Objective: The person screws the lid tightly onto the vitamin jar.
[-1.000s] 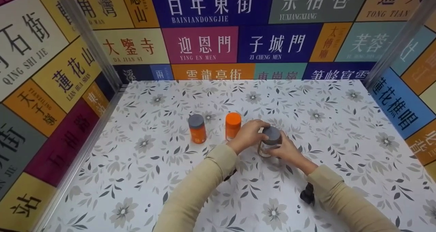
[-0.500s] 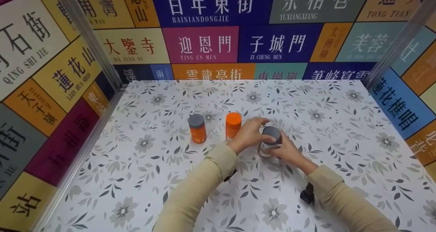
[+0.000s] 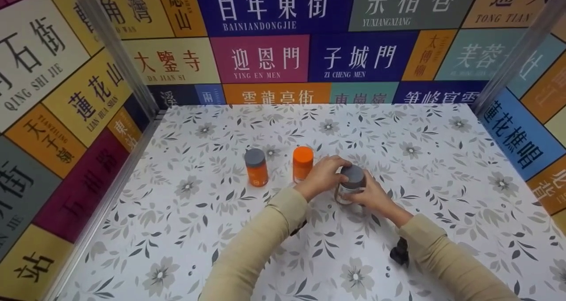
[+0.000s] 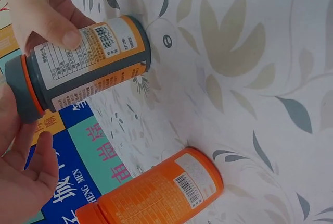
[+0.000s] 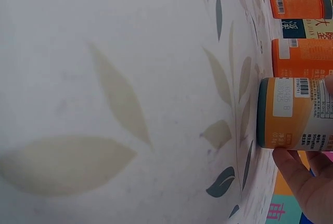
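Observation:
A pill bottle [image 4: 96, 60] with a grey body and a white and orange label stands upright on the table. Its grey cap [image 3: 353, 177] is on top, and an orange band shows under the cap in the left wrist view. My left hand [image 3: 325, 173] grips the cap between thumb and fingers. With my right hand [image 3: 375, 196] I hold the bottle's body, the thumb lying on the label. Just left of my left hand stands an orange bottle [image 3: 303, 157] with an orange cap, partly hidden by that hand.
Farther left is another orange bottle [image 3: 258, 175] with a grey cap. A white tablecloth [image 3: 212, 230] with grey leaves and flowers covers the table. Panels with colourful street-name signs [image 3: 261, 58] enclose the back and sides.
Half a second ago my left fingers were spread off the cap's far side; now they are round it again. My right hand and all the bottles have stayed in place.

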A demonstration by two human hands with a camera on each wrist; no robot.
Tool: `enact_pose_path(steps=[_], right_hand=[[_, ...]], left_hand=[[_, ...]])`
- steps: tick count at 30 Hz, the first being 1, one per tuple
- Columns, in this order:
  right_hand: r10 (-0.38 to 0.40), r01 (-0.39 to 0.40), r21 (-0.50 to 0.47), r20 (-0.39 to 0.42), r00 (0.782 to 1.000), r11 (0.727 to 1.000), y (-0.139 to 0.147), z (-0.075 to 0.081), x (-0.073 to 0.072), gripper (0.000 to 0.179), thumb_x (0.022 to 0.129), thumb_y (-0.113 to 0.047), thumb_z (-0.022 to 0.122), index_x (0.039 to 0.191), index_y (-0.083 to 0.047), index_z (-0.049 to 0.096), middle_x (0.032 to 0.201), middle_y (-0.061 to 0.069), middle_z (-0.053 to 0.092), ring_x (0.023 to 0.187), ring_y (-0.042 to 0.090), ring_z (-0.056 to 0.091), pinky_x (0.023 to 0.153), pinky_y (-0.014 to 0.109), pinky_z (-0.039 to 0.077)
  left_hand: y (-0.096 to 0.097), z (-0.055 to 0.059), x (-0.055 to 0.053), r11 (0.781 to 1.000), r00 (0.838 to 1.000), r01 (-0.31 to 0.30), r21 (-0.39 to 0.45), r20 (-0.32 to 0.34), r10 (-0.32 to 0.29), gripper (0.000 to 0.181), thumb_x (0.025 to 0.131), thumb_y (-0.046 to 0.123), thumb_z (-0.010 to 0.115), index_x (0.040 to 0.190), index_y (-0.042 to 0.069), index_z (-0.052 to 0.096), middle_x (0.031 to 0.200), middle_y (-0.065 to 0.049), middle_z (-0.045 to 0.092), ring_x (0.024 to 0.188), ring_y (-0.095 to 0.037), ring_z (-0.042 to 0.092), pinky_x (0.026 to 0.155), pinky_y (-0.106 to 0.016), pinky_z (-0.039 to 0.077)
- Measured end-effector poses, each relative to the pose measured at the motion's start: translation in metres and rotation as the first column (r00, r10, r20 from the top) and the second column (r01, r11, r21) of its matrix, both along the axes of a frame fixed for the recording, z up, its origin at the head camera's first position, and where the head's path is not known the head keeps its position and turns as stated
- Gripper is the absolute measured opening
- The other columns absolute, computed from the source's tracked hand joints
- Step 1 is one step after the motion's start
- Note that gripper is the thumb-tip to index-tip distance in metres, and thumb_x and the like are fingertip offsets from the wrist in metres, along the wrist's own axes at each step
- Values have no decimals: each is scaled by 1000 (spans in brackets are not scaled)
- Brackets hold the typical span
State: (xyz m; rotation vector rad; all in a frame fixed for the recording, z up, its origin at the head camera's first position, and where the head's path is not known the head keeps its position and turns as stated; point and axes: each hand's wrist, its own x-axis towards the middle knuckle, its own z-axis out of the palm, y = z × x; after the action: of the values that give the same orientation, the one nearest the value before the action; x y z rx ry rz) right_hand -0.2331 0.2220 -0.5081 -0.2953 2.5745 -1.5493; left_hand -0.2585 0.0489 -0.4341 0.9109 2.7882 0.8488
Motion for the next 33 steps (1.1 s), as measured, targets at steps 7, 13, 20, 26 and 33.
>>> enact_pose_path(steps=[7, 13, 20, 26, 33], right_hand=[[-3, 4, 35, -37, 999, 999, -2, 3, 0, 75, 74, -16, 74, 131, 6, 30, 125, 26, 45, 111, 37, 48, 89, 44, 41], [-10, 9, 46, 24, 1000, 999, -5, 15, 5, 70, 76, -15, 72, 129, 5, 30, 124, 27, 44, 105, 36, 51, 74, 33, 48], [1, -1, 50, -1, 1000, 999, -8, 20, 8, 69, 77, -10, 70, 129, 8, 29, 123, 30, 43, 105, 39, 50, 71, 32, 47], [-10, 11, 50, -21, 1000, 999, 0, 1, -1, 70, 74, -15, 74, 128, 4, 33, 123, 25, 47, 107, 36, 51, 80, 37, 47], [15, -15, 27, -9, 1000, 1000, 0, 0, -1, 75, 75, -19, 73, 132, 3, 30, 126, 25, 45, 111, 37, 48, 84, 40, 44]], left_hand=[[-5, 0, 0, 994, 991, 78, 77, 99, -86, 48, 87, 6, 58, 133, 5, 46, 134, -7, 49, 124, -18, 44, 104, -23, 30], [2, -2, 12, 984, 986, -156, 89, 67, 150, 58, 77, 39, 70, 125, 9, 54, 119, -6, 55, 106, -18, 53, 90, -24, 42], [9, -4, 15, 977, 977, -210, 25, -24, 211, 47, 76, 38, 71, 112, 9, 63, 102, -4, 59, 90, -15, 55, 79, -23, 44], [5, -2, 7, 998, 997, -66, -24, -42, 65, 40, 83, 23, 67, 119, 7, 60, 112, -5, 60, 102, -18, 55, 90, -23, 41], [-3, -2, 3, 996, 997, 82, 18, -8, -82, 44, 87, 9, 59, 130, 7, 50, 128, -5, 55, 117, -17, 51, 101, -23, 34]])
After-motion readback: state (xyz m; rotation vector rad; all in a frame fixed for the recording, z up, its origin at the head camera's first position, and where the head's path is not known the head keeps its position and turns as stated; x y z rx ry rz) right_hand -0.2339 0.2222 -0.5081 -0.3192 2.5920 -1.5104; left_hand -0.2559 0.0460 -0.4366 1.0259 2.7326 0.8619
